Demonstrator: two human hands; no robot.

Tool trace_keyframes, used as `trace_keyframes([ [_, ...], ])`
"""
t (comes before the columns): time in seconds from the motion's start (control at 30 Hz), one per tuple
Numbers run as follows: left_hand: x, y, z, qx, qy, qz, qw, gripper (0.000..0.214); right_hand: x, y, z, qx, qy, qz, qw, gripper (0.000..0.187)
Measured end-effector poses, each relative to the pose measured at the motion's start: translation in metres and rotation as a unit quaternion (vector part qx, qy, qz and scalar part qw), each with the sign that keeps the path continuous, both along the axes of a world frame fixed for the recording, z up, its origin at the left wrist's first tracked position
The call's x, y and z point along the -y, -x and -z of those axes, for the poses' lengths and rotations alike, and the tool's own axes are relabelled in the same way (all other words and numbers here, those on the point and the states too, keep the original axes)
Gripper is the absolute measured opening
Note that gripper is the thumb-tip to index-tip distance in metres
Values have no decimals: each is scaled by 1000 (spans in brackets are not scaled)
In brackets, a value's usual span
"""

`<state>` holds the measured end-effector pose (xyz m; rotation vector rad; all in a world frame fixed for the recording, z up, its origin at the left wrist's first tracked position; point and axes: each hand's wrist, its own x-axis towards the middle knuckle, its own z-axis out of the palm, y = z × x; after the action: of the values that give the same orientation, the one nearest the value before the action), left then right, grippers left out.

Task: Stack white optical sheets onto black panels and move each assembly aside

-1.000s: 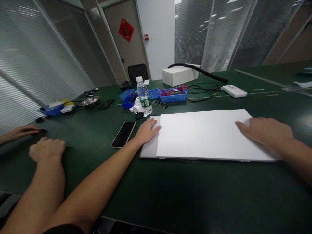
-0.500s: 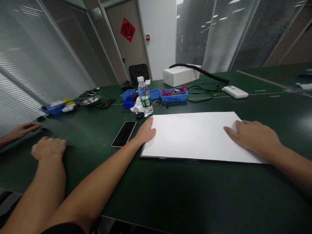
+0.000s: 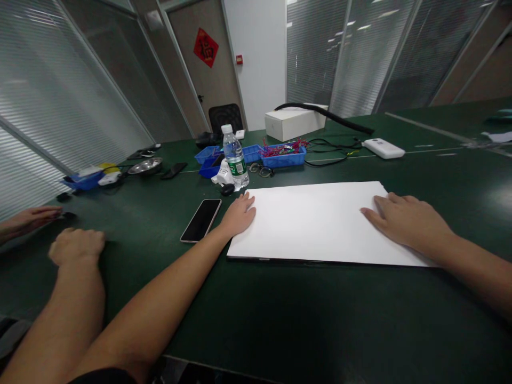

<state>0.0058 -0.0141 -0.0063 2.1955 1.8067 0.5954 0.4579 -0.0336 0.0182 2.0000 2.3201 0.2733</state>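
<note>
A large white sheet of paper [image 3: 312, 221] lies flat on the table over something thin with a dark edge, mostly hidden. My left hand [image 3: 239, 214] rests on its left edge, fingers stretched out and slightly spread. On the right side, my right hand [image 3: 414, 221] lies on the sheet with its thumb apart from the fingers. Both hands look open, laid on the paper rather than wrapped round it. Beside my left hand is a smartphone [image 3: 201, 220] with a dark screen.
Behind the sheet stand a water bottle [image 3: 236, 157], a blue tray of red wires [image 3: 284, 157] and glasses [image 3: 262, 170]. Farther back are a white box [image 3: 296, 124] and a white device [image 3: 383, 148]. At left are another person's fist [image 3: 78, 245] and another hand [image 3: 34, 220].
My right hand has shifted slightly left on the sheet, and the fingers of my left hand are more spread. The whole view has moved a little.
</note>
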Motion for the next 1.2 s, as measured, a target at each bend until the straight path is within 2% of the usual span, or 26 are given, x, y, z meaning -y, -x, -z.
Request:
trace_keyframes([
  [0.13, 3, -5, -6, -17, 2, -3, 1000, 55, -3, -2, 0, -7, -12, -22, 1000, 80],
  [0.23, 3, -6, -7, -27, -2, -8, 1000, 56, 0, 1, -2, -22, -66, -52, 996, 79],
  [0.27, 3, -5, -7, -30, -4, -9, 1000, 56, 3, 3, -4, -37, -87, -99, 991, 75],
  [0.33, 3, -5, -7, -35, -8, -10, 999, 56, 12, 13, -7, -72, -93, -253, 960, 63],
  [0.4, 3, -4, -6, -40, -11, -11, 999, 56, 24, 26, -9, -101, -44, -405, 908, 58],
  [0.47, 3, -4, -5, -43, -15, -9, 999, 56, 36, 40, -10, -122, 5, -478, 870, 69],
  [0.57, 3, -4, -5, -45, -16, -6, 999, 56, 46, 56, -8, -149, 31, -491, 858, 79],
  [0.7, 3, -4, -4, -58, -12, -2, 998, 57, 49, 61, -6, -161, -10, -489, 857, 62],
  [0.77, 2, -4, -4, -67, -15, 2, 998, 57, 50, 62, -8, -154, -49, -519, 839, 52],
  [0.9, 1, -4, -2, -58, -17, 0, 998, 56, 58, 68, -16, -121, -146, -595, 781, 37],
  [0.97, 0, -4, -2, -40, -15, -5, 999, 55, 61, 69, -19, -97, -177, -624, 755, 33],
  [1.03, -1, -3, -2, -6, -7, -13, 1000, 54, 63, 67, -20, -80, -201, -636, 741, 30],
  [1.2, -13, 11, -6, 126, 14, -13, 992, 45, 62, 49, -14, -99, -228, -622, 743, 26],
])
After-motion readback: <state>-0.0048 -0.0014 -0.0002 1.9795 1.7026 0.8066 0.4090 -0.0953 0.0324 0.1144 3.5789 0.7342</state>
